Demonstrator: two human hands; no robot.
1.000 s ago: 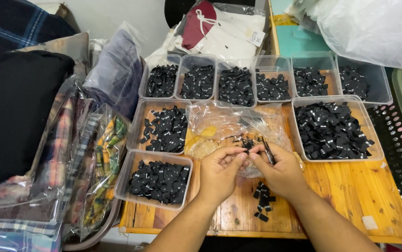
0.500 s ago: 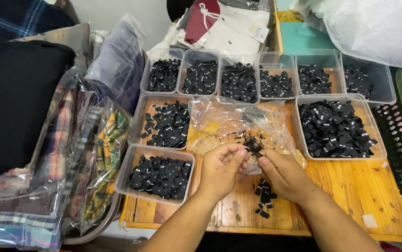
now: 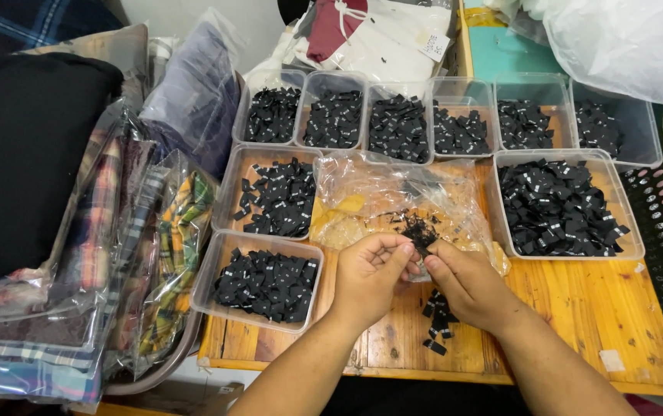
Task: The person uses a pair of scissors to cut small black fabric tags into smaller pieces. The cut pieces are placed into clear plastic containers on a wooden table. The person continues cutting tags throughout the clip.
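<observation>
Both hands have drawn a little closer together since the earlier frames, the fingertips now meeting over a small clump of black fabric labels (image 3: 421, 231) at the near edge of the crumpled clear plastic bag (image 3: 393, 196). At the near edge of the wooden table (image 3: 578, 308), the left hand (image 3: 367, 276) curls with thumb and fingers pinched toward the clump; whether it actually grips a label cannot be told. Just beside it, the right hand (image 3: 470, 283) pinches the clump from the other side, thumb tip touching the labels. Between the wrists a few loose labels (image 3: 438, 316) lie on the bare wood.

Toward the near left corner stands a clear tray of labels (image 3: 266, 283), and behind it a second tray (image 3: 273, 196). Along the right edge sits a larger tray heaped with labels (image 3: 558, 208). Along the far edge runs a row of six small trays (image 3: 454, 127), each holding black labels. Off the left edge lie bagged plaid garments (image 3: 146, 254).
</observation>
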